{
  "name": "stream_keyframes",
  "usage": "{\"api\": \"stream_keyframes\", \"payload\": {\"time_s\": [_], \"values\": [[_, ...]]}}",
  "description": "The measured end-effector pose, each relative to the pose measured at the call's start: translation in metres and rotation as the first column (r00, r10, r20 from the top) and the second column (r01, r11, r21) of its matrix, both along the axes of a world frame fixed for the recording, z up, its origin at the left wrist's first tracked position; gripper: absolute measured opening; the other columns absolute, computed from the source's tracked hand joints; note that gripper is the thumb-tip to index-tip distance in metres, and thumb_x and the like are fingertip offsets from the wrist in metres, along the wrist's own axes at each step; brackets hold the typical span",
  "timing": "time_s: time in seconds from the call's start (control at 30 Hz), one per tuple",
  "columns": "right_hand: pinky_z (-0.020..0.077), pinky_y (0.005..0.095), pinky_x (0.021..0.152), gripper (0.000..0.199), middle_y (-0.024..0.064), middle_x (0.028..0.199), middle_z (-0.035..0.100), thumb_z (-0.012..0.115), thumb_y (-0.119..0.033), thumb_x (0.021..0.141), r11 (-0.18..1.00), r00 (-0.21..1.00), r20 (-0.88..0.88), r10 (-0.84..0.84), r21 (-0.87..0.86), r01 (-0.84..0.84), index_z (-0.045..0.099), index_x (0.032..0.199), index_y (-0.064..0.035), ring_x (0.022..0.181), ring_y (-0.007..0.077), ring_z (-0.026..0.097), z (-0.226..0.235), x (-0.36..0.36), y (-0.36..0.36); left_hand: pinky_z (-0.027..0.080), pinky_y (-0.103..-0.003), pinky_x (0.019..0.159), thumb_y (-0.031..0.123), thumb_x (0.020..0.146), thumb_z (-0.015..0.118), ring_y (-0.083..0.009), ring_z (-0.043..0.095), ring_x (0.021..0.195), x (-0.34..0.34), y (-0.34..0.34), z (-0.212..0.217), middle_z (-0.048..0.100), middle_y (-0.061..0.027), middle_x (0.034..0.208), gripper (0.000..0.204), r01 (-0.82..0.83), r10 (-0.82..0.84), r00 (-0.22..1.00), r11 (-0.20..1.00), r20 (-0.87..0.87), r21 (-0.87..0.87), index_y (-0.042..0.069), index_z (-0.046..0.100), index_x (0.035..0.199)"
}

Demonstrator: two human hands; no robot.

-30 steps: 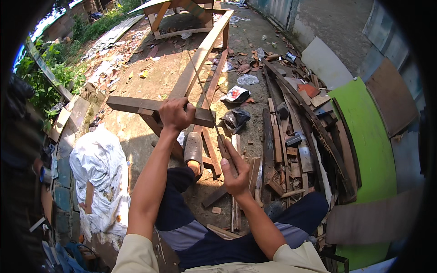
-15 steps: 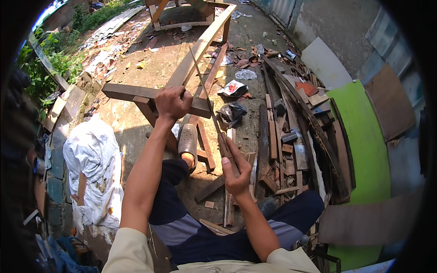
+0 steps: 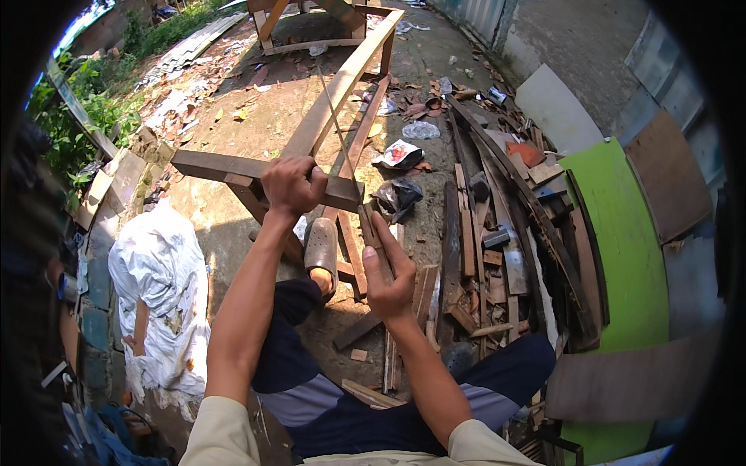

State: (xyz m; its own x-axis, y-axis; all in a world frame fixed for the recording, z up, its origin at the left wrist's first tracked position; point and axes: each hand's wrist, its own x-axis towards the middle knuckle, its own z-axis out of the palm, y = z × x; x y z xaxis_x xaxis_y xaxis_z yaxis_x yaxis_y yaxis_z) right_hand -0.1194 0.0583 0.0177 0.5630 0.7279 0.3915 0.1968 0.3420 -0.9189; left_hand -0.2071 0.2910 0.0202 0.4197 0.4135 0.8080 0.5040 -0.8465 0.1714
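Observation:
My left hand (image 3: 294,186) is closed over a dark wooden crosspiece (image 3: 214,163), near the right end of it. This piece lies across the near end of a long timber beam (image 3: 342,85). In my right hand (image 3: 391,286) is the wooden handle of a handsaw (image 3: 337,124), the index finger stretched along it. The thin blade appears almost edge-on and slants away to the far left, passing beside the crosspiece's right end. From here I cannot tell whether its teeth are in the wood. My sandalled foot (image 3: 320,247) rests below the crosspiece.
Scrap timber (image 3: 528,210) lies piled on the right, beside a green panel (image 3: 622,241) and other boards. A white cloth sack (image 3: 162,287) lies on the left. Plastic litter (image 3: 398,198) and dry leaves dot the ground ahead. A wooden frame (image 3: 311,43) stands at the far end.
My right hand has pushed the saw forward and slightly left, so its handle is closer to the crosspiece. My left hand keeps its hold, with barely any shift.

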Motion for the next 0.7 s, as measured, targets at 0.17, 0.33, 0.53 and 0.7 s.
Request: {"api": "stream_keyframes", "payload": {"time_s": [0.17, 0.33, 0.53, 0.7], "values": [[0.0549, 0.0262, 0.085, 0.054, 0.0202, 0.123, 0.072, 0.060, -0.008, 0.093, 0.982, 0.992, 0.124, -0.013, -0.183, 0.036, 0.052, 0.145, 0.0039, 0.099, 0.0150, 0.073, -0.013, -0.012, -0.089, 0.050, -0.039, 0.065, 0.027, 0.074, 0.057, -0.0276, 0.065, 0.062, 0.001, 0.000, 0.002, 0.066, -0.0092, 0.065, 0.022, -0.006, 0.004, 0.999, 0.999, -0.042, -0.048, 0.008, 0.066, 0.066], [0.0519, 0.0318, 0.095, 0.052, 0.0234, 0.127, 0.069, 0.056, -0.009, 0.093, 0.978, 0.997, 0.078, -0.002, -0.209, 0.019, 0.053, 0.141, 0.0084, 0.111, 0.0240, 0.070, -0.018, -0.021, -0.162, 0.050, -0.040, 0.065, 0.026, 0.074, 0.056, -0.0298, 0.062, 0.059, 0.006, -0.004, 0.003, 0.065, -0.0111, 0.064, 0.023, 0.011, -0.011, 1.000, 1.000, 0.026, -0.008, 0.007, 0.065, 0.065], [0.0407, 0.0331, 0.110, 0.049, 0.0229, 0.138, 0.061, 0.056, -0.012, 0.097, 0.995, 0.999, -0.023, 0.030, -0.096, -0.032, 0.053, 0.143, 0.0061, 0.129, 0.0251, 0.057, 0.009, 0.003, -0.006, 0.050, -0.040, 0.064, 0.026, 0.074, 0.058, -0.0298, 0.064, 0.060, 0.004, 0.000, 0.000, 0.063, -0.0123, 0.062, 0.022, 0.032, -0.032, 0.999, 0.999, 0.038, 0.009, 0.007, 0.065, 0.065], [0.0526, 0.0320, 0.093, 0.051, 0.0232, 0.121, 0.071, 0.055, -0.014, 0.095, 0.954, 0.999, 0.033, -0.005, -0.301, 0.015, 0.053, 0.141, 0.0085, 0.104, 0.0256, 0.072, -0.008, -0.015, -0.109, 0.049, -0.039, 0.061, 0.027, 0.074, 0.057, -0.0278, 0.063, 0.057, 0.001, 0.002, 0.001, 0.062, -0.0101, 0.059, 0.023, 0.006, -0.006, 1.000, 1.000, 0.010, 0.011, 0.009, 0.066, 0.064]]}}
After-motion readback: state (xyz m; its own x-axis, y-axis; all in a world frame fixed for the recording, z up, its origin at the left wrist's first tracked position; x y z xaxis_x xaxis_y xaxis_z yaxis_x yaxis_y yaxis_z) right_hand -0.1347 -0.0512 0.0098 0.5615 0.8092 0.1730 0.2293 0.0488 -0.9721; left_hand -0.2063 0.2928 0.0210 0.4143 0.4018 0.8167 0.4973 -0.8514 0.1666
